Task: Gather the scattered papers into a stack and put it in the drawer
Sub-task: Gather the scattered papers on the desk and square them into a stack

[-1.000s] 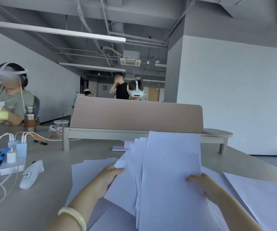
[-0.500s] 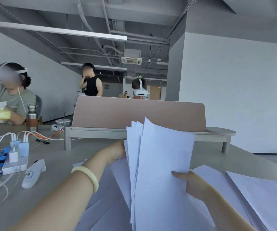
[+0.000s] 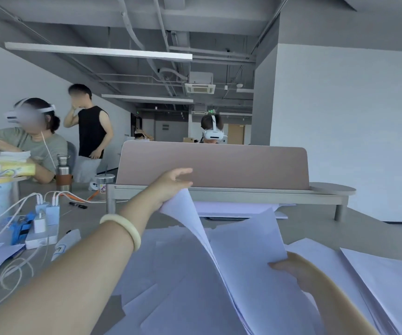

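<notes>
**Half-gathered bundle up on edge, loose sheets all round**

The paper bundle (image 3: 250, 262) leans up off the tabletop (image 3: 315, 221). It is a fan of thin white office sheets, limp and slightly curled, with its long axis running from the near edge toward the far side. The right hand (image 3: 291, 269) grasps it at its right edge, thumb laid on top and the other fingers hidden beneath. The bundle's far top corner rises to the left hand (image 3: 171, 183), whose visible fingers (image 3: 185, 170) stretch almost straight toward the divider. I cannot tell whether any of them pinches that corner.

Flat loose sheets (image 3: 171, 298) overlap left of and beneath the bundle, toward the near edge. The right-edge sheets (image 3: 388, 281) lie just beyond the right wrist. The far sheets (image 3: 233, 209) sit tucked under the low riser shelf (image 3: 267, 193). (No drawer shows anywhere.)

The next pick-up probably turns on those far sheets. They lie ahead of and just below the left hand's fingers, so the left hand is the nearer one, and the right hand is occupied.

Farther out, a pale smooth bangle (image 3: 125, 229) circles the left wrist. A matte pinkish divider panel (image 3: 219, 165) with rounded corners stands on the shelf. A white power strip (image 3: 41, 238) with chargers and cables sits near the left edge.
</notes>
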A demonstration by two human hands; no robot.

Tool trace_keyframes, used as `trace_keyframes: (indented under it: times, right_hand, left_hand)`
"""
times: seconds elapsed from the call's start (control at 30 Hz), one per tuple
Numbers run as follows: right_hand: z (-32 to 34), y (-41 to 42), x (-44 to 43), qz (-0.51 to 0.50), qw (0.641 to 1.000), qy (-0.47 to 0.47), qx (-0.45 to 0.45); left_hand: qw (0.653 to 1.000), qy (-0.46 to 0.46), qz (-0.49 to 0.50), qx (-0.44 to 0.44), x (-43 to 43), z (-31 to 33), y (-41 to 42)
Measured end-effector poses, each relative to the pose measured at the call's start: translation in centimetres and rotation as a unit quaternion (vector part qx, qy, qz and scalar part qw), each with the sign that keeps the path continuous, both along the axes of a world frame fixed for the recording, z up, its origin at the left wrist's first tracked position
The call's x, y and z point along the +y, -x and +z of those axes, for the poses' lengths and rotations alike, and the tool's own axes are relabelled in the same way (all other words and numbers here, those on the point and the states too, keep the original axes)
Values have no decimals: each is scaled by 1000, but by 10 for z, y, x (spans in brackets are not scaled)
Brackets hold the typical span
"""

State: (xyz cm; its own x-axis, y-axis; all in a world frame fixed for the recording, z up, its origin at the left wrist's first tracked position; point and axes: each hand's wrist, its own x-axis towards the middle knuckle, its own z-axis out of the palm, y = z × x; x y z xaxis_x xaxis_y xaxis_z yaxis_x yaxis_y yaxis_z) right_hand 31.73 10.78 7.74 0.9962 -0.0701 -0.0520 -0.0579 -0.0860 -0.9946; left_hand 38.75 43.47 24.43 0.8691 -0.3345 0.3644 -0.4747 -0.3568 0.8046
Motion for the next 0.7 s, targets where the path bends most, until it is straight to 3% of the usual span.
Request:
trace_keyframes:
  times: [0.2,0.33,0.5,0.57,0.7]
  right_hand:
    - [7,2,6,-12,999,-25,22]
    - [5,5,8,-7,998,-51,30]
    - [6,9,10,-1,997,-60,52]
    - [5,7,11,-5,996,-58,63]
    - [-1,1,9,2,997,-56,56]
  left_hand:
    - [989,-26,-42,-137,0,60,29]
    - [968,-111,-111,-195,-42,50,52]
    - [951,-108,-142,-251,-80,49,72]
    - [932,-128,-107,-323,-79,71,84]
    - [851,-218,-45,-476,-81,90,115]
